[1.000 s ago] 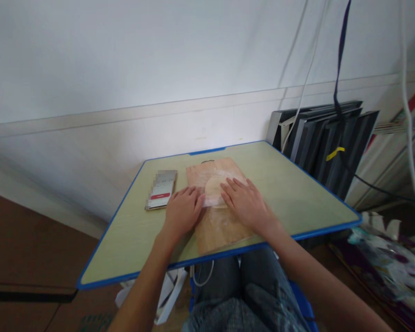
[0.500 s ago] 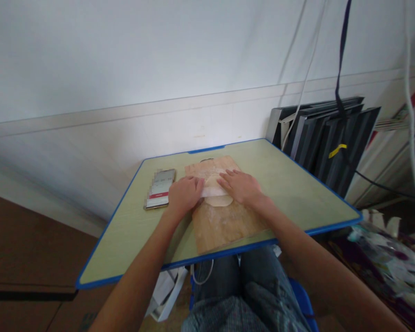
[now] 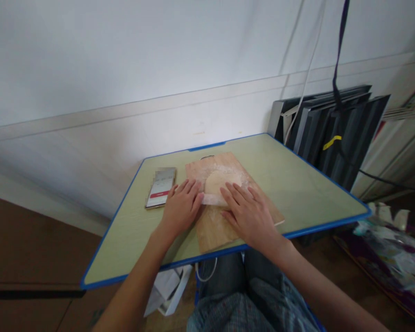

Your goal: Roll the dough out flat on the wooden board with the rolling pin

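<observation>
A pale, floured rolling pin [image 3: 213,199] lies crosswise over the wooden board [image 3: 214,233]. My left hand [image 3: 180,203] rests on its left end, fingers stretched forward and thumb apart. My right hand [image 3: 251,213] lies flat over its right part, with the fingers spread and their tips at the dough's edge. A thin round of dough [image 3: 216,180] sits on the board, mostly beyond the pin. My right fingers cover part of its near right side. The pin's two ends are hidden under my hands.
A phone [image 3: 161,189] with a lit screen lies left of the board. The pale green table [image 3: 117,249] has a blue rim and stands near a white wall. Dark panels [image 3: 332,129] lean at the right, with cables hanging in front. Plastic bags [image 3: 390,249] lie low at the right.
The rolling pin and both hands have moved back toward me, uncovering more of the dough's far side. My left fingers have straightened out, and my right fingers have spread wider. The view has shifted slightly.
</observation>
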A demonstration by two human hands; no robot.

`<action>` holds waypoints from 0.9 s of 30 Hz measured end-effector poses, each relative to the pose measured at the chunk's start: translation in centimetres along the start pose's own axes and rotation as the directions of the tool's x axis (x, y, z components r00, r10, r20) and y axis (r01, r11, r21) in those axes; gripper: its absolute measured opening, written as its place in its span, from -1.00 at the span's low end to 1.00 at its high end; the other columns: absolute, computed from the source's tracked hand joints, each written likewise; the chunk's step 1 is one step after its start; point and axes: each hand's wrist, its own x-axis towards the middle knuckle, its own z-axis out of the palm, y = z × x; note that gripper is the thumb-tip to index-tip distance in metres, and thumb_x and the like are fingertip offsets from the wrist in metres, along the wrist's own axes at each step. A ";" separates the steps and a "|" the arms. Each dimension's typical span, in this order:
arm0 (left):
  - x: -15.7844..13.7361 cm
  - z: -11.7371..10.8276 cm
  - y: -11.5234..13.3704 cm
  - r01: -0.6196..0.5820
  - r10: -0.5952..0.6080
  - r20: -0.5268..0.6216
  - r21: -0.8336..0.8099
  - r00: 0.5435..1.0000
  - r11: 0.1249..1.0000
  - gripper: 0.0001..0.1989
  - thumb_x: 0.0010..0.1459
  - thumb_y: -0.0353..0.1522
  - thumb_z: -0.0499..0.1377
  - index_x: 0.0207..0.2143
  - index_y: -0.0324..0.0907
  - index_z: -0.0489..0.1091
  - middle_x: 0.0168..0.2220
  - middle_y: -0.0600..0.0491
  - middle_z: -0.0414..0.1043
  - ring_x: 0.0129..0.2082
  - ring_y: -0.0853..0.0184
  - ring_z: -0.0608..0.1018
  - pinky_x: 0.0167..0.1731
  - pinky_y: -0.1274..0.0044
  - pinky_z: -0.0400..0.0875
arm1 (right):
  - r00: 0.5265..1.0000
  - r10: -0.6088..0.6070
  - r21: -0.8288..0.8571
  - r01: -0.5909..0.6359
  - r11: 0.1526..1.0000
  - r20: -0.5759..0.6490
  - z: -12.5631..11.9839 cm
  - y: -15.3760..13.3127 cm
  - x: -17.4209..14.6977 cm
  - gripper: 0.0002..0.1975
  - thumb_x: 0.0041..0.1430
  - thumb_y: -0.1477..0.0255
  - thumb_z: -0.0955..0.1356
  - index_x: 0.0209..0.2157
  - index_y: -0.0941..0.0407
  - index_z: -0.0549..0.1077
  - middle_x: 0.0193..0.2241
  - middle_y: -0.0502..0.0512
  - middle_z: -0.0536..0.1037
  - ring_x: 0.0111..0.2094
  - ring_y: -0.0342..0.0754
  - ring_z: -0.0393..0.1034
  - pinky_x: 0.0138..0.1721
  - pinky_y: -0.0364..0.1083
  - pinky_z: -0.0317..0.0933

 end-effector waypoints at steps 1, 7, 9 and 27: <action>-0.2 0.0 -0.1 -0.009 0.009 0.011 0.002 1.000 1.000 -0.55 0.24 -0.26 -0.23 0.08 -0.18 0.20 0.12 -0.01 0.22 0.13 0.24 0.22 0.06 0.32 0.08 | 1.000 -0.020 0.002 0.020 1.000 -0.006 0.1 0.0 -0.3 -0.49 0.24 0.24 0.11 0.17 0.14 0.10 0.19 0.16 0.09 0.19 0.04 -0.07 0.15 0.12 -0.21; 3.3 0.4 -0.4 -0.014 0.013 0.059 0.021 0.998 1.000 -0.51 0.24 -0.25 -0.30 -0.08 -0.15 0.35 -0.02 -0.01 0.38 0.02 0.23 0.35 -0.03 0.37 0.20 | 0.998 -0.017 -0.019 0.018 1.000 0.066 -0.2 2.3 2.9 -0.53 0.26 0.21 0.07 0.12 0.09 0.18 0.17 0.17 0.14 0.18 0.06 -0.04 0.11 0.12 -0.10; 5.7 0.7 -0.5 0.072 -0.071 0.118 0.000 0.990 0.997 -0.46 0.23 -0.22 -0.32 -0.20 -0.15 0.42 -0.09 -0.03 0.43 -0.09 0.22 0.44 -0.15 0.40 0.30 | 0.990 0.022 -0.012 -0.021 1.000 0.139 -0.3 3.6 5.1 -0.51 0.26 0.19 0.04 0.09 0.12 0.24 0.14 0.20 0.19 0.14 0.04 0.05 0.06 0.03 0.01; 3.8 0.4 0.5 0.091 -0.092 0.023 0.021 0.996 0.996 -0.51 0.23 -0.25 -0.29 -0.12 -0.15 0.39 -0.12 0.00 0.46 -0.14 0.26 0.47 -0.12 0.42 0.26 | 0.995 0.081 -0.008 -0.081 0.997 0.059 -0.4 2.3 3.7 -0.55 0.28 0.25 0.02 -0.03 0.13 0.34 0.05 0.21 0.33 0.08 0.05 0.15 0.04 0.04 -0.01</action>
